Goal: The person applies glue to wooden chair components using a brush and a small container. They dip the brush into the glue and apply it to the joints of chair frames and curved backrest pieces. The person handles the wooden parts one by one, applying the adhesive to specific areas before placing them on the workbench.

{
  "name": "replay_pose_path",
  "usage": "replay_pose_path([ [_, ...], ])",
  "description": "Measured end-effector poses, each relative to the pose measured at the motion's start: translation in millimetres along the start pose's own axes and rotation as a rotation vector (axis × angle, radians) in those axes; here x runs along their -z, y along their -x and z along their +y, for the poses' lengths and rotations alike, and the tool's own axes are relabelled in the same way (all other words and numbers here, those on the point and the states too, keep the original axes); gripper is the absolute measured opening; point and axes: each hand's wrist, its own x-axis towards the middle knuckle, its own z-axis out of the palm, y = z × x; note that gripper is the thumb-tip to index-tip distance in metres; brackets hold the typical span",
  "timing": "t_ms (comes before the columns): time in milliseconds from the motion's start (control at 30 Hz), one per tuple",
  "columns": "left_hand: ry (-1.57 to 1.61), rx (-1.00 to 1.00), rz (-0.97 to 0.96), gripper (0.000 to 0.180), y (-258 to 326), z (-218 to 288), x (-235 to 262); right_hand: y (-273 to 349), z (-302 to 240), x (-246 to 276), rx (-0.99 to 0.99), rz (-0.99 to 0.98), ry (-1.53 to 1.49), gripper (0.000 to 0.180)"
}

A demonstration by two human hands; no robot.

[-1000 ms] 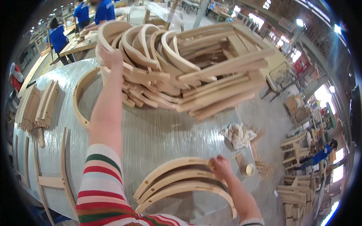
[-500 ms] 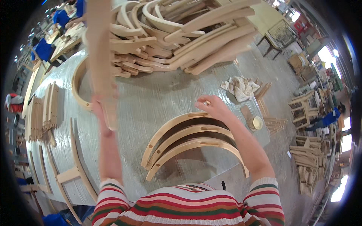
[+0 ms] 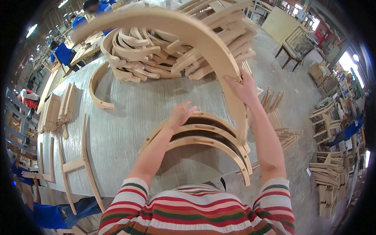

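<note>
Raised over the table is a long, curved, pale wooden chair part [image 3: 203, 37], and my right hand [image 3: 247, 89] grips it near its right end. The piece arches to the upper left, where its far end is blurred. My left hand [image 3: 181, 115] has its fingers spread and holds nothing. It hovers over or against the farthest of three curved wooden rails, and I cannot tell whether it touches. The nearest curved rail [image 3: 219, 143] shows a slot on its edge. My left forearm and the held part hide portions of these rails.
Behind lies a heap of curved wooden parts [image 3: 135, 53]. One lone curved piece [image 3: 102, 105] rests at left on the table [image 3: 129, 129], near stacked slats [image 3: 53, 111] and an H-shaped wooden frame [image 3: 73, 166]. Thin sticks [image 3: 288, 137] lie at right. People in blue work farther off.
The curved chair part has passed from my left hand to my right and swung rightward. My left hand has let go and moved right, over the rails. The whole view has shifted slightly.
</note>
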Motion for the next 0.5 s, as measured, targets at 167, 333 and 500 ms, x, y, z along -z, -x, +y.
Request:
replay_pose_path([
  [167,-0.348,0.116,-0.037,0.047,12.3,19.5,-20.9,17.7,73.9,10.2,0.152,-0.117,0.412,0.034],
  [333,-0.244,0.063,0.195,0.024,59.2,15.2,-31.1,46.7,116.4,-20.5,0.135,-0.322,0.531,0.032],
  [500,-0.019,-0.074,0.318,0.016,105.7,20.0,-24.7,91.8,140.7,-40.8,0.148,-0.411,0.546,0.031],
])
